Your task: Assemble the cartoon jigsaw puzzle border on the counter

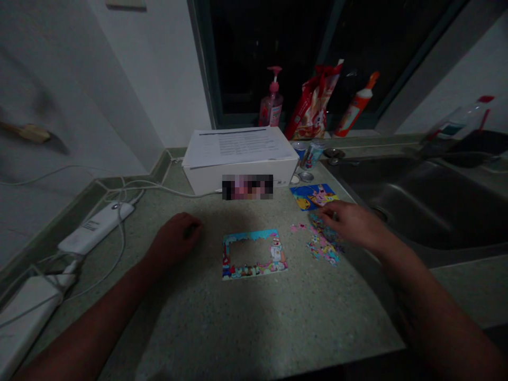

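A jigsaw puzzle border lies on the counter in front of me, joined into a colourful cartoon frame with a bare middle. To its left, my left hand rests in a loose fist, and I see nothing in it. My right hand is over a heap of loose puzzle pieces, fingers pinched together. Whatever those fingers hold, if anything, is too small to make out. A few pink pieces lie apart, left of the heap. Just beyond the right hand is a blue cartoon picture card, partly covered by its fingers.
Behind the puzzle stands a white box with printed sheets on top. Cans stand beside it. A sink is at right. White power strips and cables lie left. A pump bottle stands by the window.
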Demonstrator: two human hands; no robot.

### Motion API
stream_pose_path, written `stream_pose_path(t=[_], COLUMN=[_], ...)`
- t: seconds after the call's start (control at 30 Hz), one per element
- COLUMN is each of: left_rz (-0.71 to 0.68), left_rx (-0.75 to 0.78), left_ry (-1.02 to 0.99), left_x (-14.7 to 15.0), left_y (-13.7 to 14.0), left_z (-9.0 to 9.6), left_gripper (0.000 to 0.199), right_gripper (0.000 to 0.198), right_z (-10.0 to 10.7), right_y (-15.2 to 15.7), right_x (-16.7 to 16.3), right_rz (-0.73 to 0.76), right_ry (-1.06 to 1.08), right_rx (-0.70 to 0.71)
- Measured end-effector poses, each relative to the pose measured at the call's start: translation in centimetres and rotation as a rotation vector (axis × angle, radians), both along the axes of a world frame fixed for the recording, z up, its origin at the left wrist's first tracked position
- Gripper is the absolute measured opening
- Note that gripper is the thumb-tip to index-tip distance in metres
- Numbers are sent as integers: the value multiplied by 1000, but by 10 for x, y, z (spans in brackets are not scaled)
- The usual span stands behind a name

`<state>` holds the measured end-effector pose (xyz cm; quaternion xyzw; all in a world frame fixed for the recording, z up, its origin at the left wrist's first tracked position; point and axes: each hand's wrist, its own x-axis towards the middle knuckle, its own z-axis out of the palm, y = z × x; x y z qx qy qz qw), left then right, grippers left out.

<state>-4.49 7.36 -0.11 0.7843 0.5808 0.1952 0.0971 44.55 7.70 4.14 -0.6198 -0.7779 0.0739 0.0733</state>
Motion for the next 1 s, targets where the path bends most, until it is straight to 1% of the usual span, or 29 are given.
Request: stream_pose_path(t=[0.1, 0.23, 0.4, 0.6, 0.73, 1.0], left_rz=[-45, -77, -64, -72, -77, -74], left_rx=[4, -2, -10, 9, 2, -4], left_ry=[2, -13, -13, -15, -29, -30], left_x=[6, 8, 8, 10, 9, 10], left_y=[2, 1, -1, -1, -1, -1], left_z=[-6, -8, -6, -4, -6, -6], left_gripper=[29, 31, 32, 29, 27, 33], right_gripper=[30, 27, 21, 19, 19, 13], right_z=[0, -1, -4, -6, -7, -11], right_y=[3, 2, -4, -4, -5, -7], right_x=[1, -8, -16, -17, -23, -31], right_rz=[-11, 8, 73, 91, 110, 132], right_ry=[-21, -12, 1, 25, 54, 84], right_rx=[-64, -128, -115, -84, -119, -152])
